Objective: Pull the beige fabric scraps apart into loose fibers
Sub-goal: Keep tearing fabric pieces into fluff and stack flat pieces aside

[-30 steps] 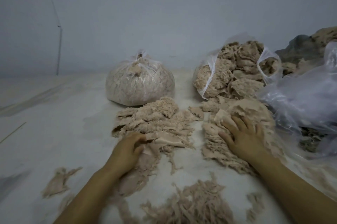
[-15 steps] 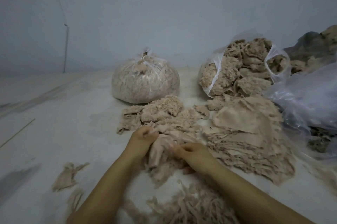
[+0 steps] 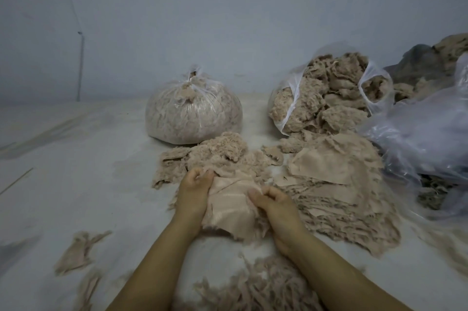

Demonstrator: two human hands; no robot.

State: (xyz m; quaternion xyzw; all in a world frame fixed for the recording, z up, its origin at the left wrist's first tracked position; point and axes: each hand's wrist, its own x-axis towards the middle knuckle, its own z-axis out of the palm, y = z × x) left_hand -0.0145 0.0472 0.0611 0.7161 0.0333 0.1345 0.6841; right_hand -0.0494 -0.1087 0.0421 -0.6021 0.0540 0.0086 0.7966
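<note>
Frayed matt cloth scrap (image 3: 229, 207); glossy plastic bag (image 3: 193, 114)

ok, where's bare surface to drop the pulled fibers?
Free: the wide bare stretch left of the tied bag and the left hand, bordered below by small scraps. A narrow strip between the middle pile and the right pile. Crowded: the right side, with the open bag and loose plastic.

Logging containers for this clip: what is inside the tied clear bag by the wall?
The tied clear bag looks packed with pale beige fluffy fibers, and a tuft pokes out at its knot. Anything deeper inside or behind it is hidden by the outer layer.
</note>
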